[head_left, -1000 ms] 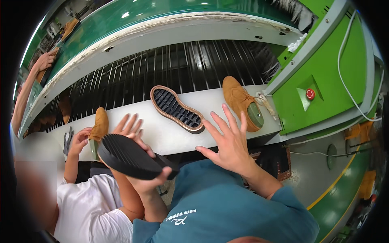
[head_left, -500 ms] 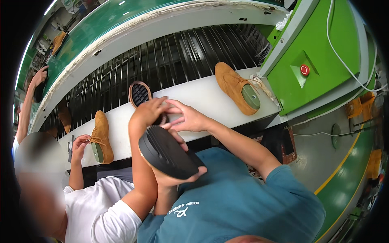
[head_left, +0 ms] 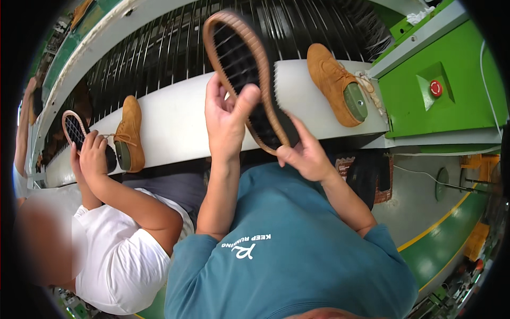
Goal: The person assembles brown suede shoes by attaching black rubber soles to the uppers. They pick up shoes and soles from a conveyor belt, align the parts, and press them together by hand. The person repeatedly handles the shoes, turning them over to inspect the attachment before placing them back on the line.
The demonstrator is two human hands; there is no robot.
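I hold a shoe sole (head_left: 264,87) with both hands above the white ledge, tilted, its black ribbed inner side and stitched brown rim facing me. My left hand (head_left: 227,119) grips its left edge near the middle, the thumb laid over the inside. My right hand (head_left: 308,157) pinches the lower, near end between thumb and fingers. Right of the sole, a tan suede lace-up shoe (head_left: 330,80) on a green last (head_left: 355,101) stands on the ledge. The underside of my sole is mostly hidden.
At my left a co-worker's hands (head_left: 91,154) hold a similar sole (head_left: 74,127), beside another tan shoe (head_left: 132,125). Behind the white ledge (head_left: 180,114) runs a roller conveyor (head_left: 175,50). A green machine panel (head_left: 414,114) with a red button (head_left: 435,89) stands at the right.
My sole has turned from its black underside to its inner side and moved up and away. My right hand has come onto it. The co-worker's arm has withdrawn left with another sole.
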